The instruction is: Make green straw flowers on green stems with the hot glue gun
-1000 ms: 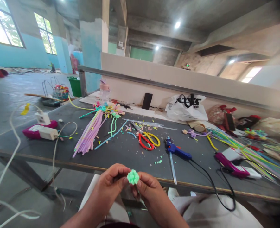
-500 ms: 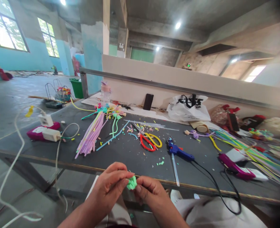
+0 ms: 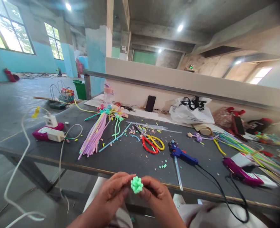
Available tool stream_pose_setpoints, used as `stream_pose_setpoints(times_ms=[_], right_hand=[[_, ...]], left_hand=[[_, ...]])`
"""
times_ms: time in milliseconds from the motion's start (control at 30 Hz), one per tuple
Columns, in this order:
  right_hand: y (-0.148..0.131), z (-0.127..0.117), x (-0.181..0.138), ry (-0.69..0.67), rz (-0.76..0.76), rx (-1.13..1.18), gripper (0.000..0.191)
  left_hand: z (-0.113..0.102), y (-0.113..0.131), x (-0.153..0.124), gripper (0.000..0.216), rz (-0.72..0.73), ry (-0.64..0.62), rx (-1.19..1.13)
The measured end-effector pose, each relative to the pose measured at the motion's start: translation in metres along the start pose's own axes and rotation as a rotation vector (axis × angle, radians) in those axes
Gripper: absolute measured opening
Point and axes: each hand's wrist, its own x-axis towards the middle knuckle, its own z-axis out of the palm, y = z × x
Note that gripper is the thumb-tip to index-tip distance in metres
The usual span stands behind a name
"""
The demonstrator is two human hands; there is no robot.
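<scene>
A mint-green chenille-stem flower (image 3: pixel 136 185), a small bumpy cluster, is held in front of the table's near edge with its knobbly face toward me. My left hand (image 3: pixel 115 191) pinches it from the left, thumb and fingers closed. From the right, my right hand (image 3: pixel 155 193) grips it with bent fingers. The fingertips partly hide its sides and back. On the table beyond lie small green offcuts (image 3: pixel 163 166), scissors (image 3: pixel 153 144) with one red and one yellow handle, and a blue glue gun (image 3: pixel 184 155) with a clear glue stick.
Lilac chenille stems (image 3: pixel 93 137) lie bundled at left, near finished flowers and a bottle (image 3: pixel 108 95). Power strips (image 3: pixel 47 131) with cables sit at both sides. A phone (image 3: pixel 150 103) leans at the back beside a white bag (image 3: pixel 191 110). More coloured stems (image 3: pixel 242 145) spread right.
The green flower has turned so its bumpy face shows more fully. Both hands have shifted slightly right and lower in view, and the whole scene has shifted a little with the camera.
</scene>
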Motion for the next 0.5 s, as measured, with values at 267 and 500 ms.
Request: stream_pose_setpoints(times_ms=[267, 500], right_hand=[[0.020, 0.009, 0.008, -0.103, 0.062, 0.151, 0.037], [0.037, 0.010, 0.006, -0.208, 0.146, 0.078, 0.043]], left_hand=[[0.014, -0.015, 0.005, 0.029, -0.012, 0.052, -0.125], [0.010, -0.014, 0.007, 0.020, -0.293, 0.206, -0.440]])
